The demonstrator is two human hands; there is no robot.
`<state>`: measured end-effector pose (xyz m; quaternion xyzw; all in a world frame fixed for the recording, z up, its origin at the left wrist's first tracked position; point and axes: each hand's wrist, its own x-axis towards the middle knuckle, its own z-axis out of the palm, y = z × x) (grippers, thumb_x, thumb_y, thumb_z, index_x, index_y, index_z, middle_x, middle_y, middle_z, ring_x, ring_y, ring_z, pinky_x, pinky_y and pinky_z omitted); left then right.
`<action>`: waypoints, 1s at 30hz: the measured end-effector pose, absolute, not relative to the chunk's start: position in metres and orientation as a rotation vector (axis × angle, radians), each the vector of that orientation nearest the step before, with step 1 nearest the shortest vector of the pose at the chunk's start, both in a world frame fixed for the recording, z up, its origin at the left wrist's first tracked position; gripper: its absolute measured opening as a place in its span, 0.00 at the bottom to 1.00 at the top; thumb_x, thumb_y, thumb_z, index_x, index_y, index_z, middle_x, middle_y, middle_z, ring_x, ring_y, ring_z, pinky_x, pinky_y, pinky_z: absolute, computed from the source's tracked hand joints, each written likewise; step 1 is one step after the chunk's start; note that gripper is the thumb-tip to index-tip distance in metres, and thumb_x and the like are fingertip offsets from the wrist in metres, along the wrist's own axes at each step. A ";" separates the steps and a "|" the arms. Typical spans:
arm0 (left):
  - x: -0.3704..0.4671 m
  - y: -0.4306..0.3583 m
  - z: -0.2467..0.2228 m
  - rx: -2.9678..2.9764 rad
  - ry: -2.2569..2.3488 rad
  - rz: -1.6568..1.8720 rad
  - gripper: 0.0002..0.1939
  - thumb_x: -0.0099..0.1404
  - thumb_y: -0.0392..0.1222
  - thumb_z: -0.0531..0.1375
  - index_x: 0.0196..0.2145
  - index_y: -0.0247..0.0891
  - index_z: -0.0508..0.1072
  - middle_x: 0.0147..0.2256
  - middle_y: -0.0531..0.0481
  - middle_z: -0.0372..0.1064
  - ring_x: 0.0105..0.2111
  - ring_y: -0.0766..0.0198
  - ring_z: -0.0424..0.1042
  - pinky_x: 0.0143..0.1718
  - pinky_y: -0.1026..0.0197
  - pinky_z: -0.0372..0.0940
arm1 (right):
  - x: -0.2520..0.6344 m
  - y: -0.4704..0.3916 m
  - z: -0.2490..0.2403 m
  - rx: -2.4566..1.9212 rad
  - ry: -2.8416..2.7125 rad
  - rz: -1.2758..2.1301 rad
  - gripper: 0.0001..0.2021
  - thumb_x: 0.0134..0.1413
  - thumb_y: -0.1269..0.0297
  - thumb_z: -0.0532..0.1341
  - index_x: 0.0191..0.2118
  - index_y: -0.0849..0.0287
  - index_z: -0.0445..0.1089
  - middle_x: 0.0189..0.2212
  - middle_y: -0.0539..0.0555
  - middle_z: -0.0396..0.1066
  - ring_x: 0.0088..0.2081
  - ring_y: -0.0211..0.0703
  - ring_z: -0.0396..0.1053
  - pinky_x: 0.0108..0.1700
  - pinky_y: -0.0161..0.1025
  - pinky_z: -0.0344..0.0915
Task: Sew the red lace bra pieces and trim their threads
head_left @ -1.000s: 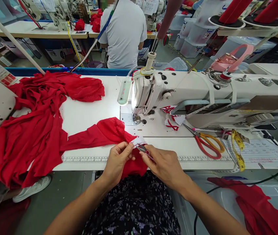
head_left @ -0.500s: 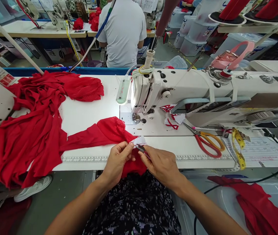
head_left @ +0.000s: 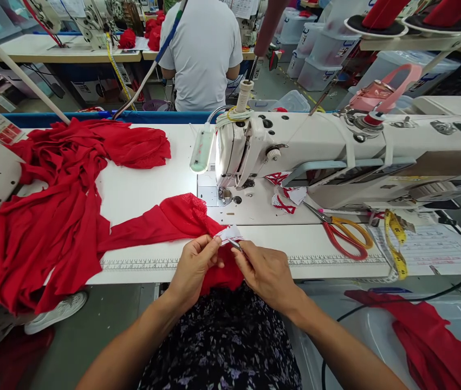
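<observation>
A: How far along is it?

B: Partway, I'd judge. The white piece (head_left: 230,233) sits at the end of the red cloth (head_left: 161,219), and the tip of the snips (head_left: 235,245) is right at its edge. I can't tell whether anything has been cut through, or whether the two are joined.

A: Anything that looks done?

B: Red-and-white scraps (head_left: 296,195) lie beside the machine (head_left: 287,143), and the cloth is clear of its foot. The heap (head_left: 62,189) on the left of the bench (head_left: 144,184) could be finished or waiting; nothing shows which.

A: And the hands?

B: The left hand (head_left: 193,265) has thumb and finger pinched on the white piece, over the front of the bench. The right hand (head_left: 268,273) is closed around the snips, hiding most of them.

A: How does the cloth look?

B: Bright red, soft and loosely creased, lacy near the machine. It stretches from the heap to the fingers, with red bunched below them at the bench's edge. The white piece is small and flat, with a thin dark line along it.
</observation>
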<state>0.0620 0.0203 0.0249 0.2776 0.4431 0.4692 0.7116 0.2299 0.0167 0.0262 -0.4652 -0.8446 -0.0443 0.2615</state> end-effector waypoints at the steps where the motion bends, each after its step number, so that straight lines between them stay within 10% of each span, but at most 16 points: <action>1: 0.062 0.020 0.026 0.614 0.983 1.037 0.18 0.61 0.51 0.66 0.25 0.36 0.68 0.23 0.57 0.58 0.24 0.71 0.62 0.31 0.66 0.61 | 0.231 0.016 0.027 -1.278 -2.279 -0.101 0.11 0.70 0.64 0.51 0.35 0.58 0.65 0.18 0.46 0.68 0.18 0.34 0.61 0.24 0.37 0.50; 30: 0.062 0.018 0.025 0.691 1.019 1.025 0.17 0.63 0.50 0.65 0.26 0.35 0.68 0.24 0.56 0.61 0.26 0.71 0.63 0.34 0.66 0.60 | 0.234 0.006 0.039 -1.464 -2.360 0.029 0.11 0.69 0.61 0.51 0.36 0.58 0.64 0.21 0.46 0.71 0.18 0.35 0.65 0.24 0.38 0.44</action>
